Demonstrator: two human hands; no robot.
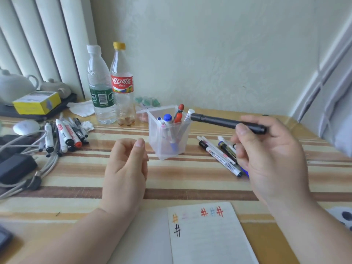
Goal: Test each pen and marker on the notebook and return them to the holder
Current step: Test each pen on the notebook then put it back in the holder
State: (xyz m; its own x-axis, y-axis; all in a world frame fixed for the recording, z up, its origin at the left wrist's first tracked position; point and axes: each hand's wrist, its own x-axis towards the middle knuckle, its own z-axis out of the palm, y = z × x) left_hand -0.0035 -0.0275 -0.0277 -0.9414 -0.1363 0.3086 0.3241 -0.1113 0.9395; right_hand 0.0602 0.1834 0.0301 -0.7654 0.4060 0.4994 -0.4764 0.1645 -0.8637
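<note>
Head view: right hand (pixel 270 155) grips black marker (pixel 219 121) near holder (pixel 162 149); left hand (pixel 125 168) loosely curled, empty.

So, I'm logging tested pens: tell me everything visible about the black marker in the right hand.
The black marker is a thick, matte, plastic-looking stick, black all over, with a seam near its free end, probably a cap. It is held in the air almost level, free end slightly higher, reaching the top of the clear holder; contact there cannot be told. The right hand grips its other end, thumb across the barrel.
</note>
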